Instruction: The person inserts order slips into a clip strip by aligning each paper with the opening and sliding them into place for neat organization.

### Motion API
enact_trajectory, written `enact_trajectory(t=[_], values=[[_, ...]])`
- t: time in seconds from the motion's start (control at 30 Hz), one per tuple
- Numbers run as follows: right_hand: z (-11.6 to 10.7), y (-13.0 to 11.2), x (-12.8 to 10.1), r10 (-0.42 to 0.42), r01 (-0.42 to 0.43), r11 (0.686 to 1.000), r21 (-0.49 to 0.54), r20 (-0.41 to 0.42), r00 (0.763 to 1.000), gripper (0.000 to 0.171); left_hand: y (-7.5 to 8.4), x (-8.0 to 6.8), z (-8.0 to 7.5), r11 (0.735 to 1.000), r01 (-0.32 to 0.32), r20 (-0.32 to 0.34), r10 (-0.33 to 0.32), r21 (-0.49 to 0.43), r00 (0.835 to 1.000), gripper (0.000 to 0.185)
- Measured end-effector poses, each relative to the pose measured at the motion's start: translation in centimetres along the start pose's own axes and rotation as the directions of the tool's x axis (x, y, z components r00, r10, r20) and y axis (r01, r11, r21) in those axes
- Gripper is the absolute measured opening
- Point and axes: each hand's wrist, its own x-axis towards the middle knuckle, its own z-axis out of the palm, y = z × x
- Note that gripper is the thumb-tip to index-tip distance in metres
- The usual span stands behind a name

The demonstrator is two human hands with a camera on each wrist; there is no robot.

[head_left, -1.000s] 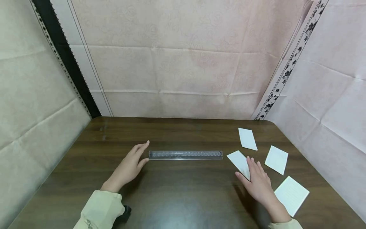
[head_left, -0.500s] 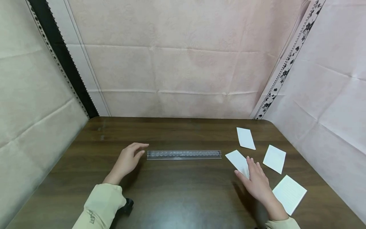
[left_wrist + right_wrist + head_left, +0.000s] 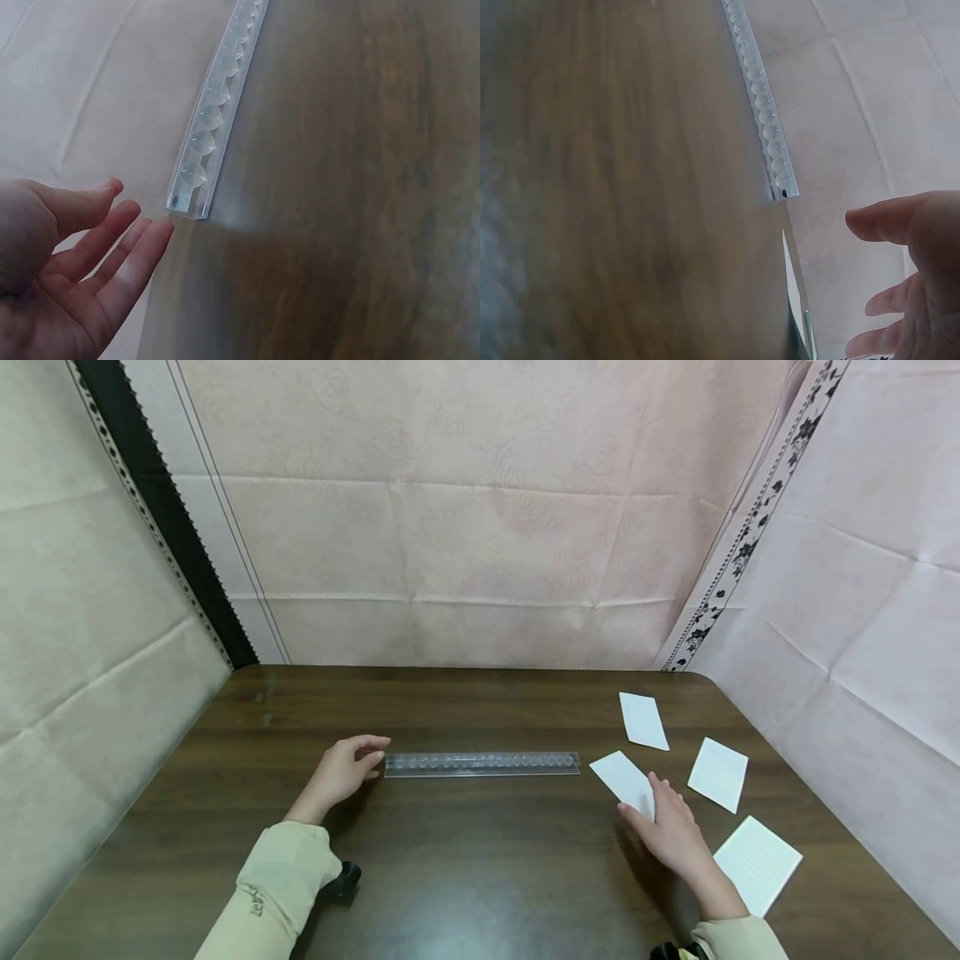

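Observation:
A long, narrow transparent plastic case (image 3: 482,764) with a row of round bumps along it lies across the table. My left hand (image 3: 347,770) is at its left end, fingers loosely bent and thumb apart from them. In the left wrist view, the fingertips (image 3: 161,229) come close to the end of the case (image 3: 208,120), with nothing held. To the right, my right hand (image 3: 670,831) is over the near corner of a white paper card (image 3: 621,777), fingers relaxed and spread. The right wrist view shows no object between thumb (image 3: 877,221) and fingers.
Two more white cards (image 3: 643,721) lie at the right, beyond the right hand. A lined white paper pad (image 3: 759,864) is beside the right wrist. Pale patterned cloth (image 3: 480,543) hangs behind the table (image 3: 465,860) and on both sides.
The left hand's fingers have bent and drawn closer together at the left end of the case. The right hand's fingers have bent slightly over the card. The view has shifted a little.

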Motion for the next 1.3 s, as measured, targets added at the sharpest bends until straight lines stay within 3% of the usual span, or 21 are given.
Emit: enact_trajectory(t=[0.33,0.67,0.77,1.0,1.3], values=[[0.4,1.3,1.5,-0.013,0.011,0.999,-0.042,-0.039,0.999,0.069,-0.6,0.2,0.6,0.997,0.068,0.010,-0.067,-0.034,0.998,0.029],[0.4,2.2,2.7,-0.022,0.012,0.995,-0.099,-0.095,0.995,0.058,-1.4,0.5,1.0,0.997,0.052,-0.014,-0.053,-0.058,0.998,0.028],[0.2,2.4,3.0,0.001,-0.011,0.994,-0.105,-0.098,0.995,0.056,-1.5,0.6,1.1,0.997,0.050,-0.017,-0.051,-0.053,0.999,0.027],[-0.1,2.6,2.8,0.151,-0.159,0.982,-0.101,-0.089,0.985,0.058,-1.6,0.7,1.2,0.998,0.053,-0.030,-0.053,-0.021,0.998,0.025],[-0.5,2.6,2.7,0.163,-0.171,0.981,-0.090,-0.095,0.982,0.057,-1.6,0.9,1.4,0.997,0.067,-0.039,-0.068,-0.024,0.997,0.024]])
